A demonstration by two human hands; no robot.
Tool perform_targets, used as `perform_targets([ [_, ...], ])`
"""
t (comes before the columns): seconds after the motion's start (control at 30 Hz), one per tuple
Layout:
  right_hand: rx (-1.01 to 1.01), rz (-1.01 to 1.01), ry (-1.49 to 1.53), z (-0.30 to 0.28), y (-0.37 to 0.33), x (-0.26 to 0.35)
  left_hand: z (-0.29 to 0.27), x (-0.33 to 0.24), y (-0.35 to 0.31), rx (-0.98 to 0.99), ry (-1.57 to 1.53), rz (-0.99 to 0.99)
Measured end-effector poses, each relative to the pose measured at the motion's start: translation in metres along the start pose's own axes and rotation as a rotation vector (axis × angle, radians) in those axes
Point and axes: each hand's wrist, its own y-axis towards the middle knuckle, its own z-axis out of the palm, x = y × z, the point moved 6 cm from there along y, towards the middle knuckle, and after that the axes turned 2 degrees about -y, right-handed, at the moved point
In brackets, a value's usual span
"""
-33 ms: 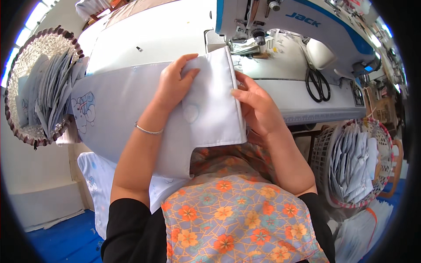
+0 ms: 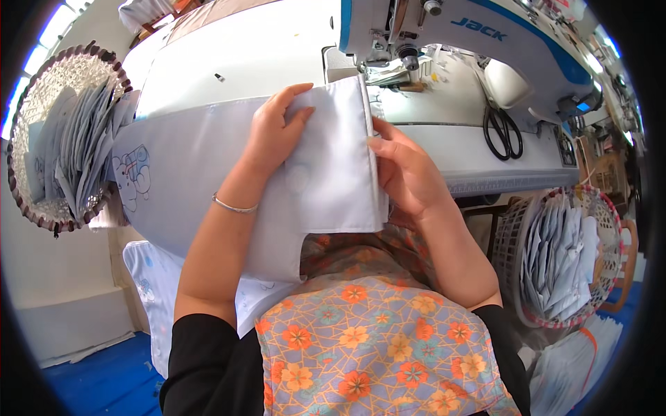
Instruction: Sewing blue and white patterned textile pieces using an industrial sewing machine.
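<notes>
Beginning at the left, the fabric panel starts right by a basket and runs along the near edge of the bench, its lower part hanging over toward the patterned apron. Beyond its far edge, the white bench top stretches to the sewing machine, with one small dark piece lying there. Right of the panel, black scissors lie by the machine's base, above the ruled front strip.

The panel is pale grey-blue, with an outlined animal figure at its left end and a whiter, squared flap at its right, where a faint round print shows. The left hand rests on it, thumb and forefinger parted; I cannot tell whether its hidden fingers grip. The right hand's fingers pinch the flap's thick right edge, thumb in front.

The left basket, dark-rimmed, holds upright pale fabric pieces packed together. The right basket, pink-rimmed, holds similar folded pieces; below it sits a pale stack.
</notes>
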Motion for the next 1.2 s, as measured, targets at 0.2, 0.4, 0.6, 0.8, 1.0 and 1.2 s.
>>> perform_targets([
  [0.2, 0.104, 0.074, 0.119, 0.004, 0.0, -0.01, 0.004, -0.007, -0.001, 0.019, 0.014, 0.117],
  [0.4, -0.253, -0.221, -0.867, -0.013, -0.015, 0.008, 0.004, -0.008, -0.001, 0.014, 0.098, 0.03],
  [0.6, -0.342, -0.583, -1.432, -0.002, -0.021, 0.017, 0.009, -0.01, 0.003, 0.07, 0.374, 0.174],
  [0.8, -0.437, -0.736, -1.531, -0.002, -0.023, 0.019, 0.016, -0.012, 0.014, 0.135, 0.429, 0.077],
  [1.0, -0.395, -0.707, -1.535, -0.003, -0.018, 0.02, 0.021, -0.026, 0.013, -0.036, 0.712, 0.493],
  [1.2, -0.38, -0.62, -1.597, -0.004, -0.019, 0.019, 0.072, -0.065, -0.008, 0.311, 0.542, 0.769],
])
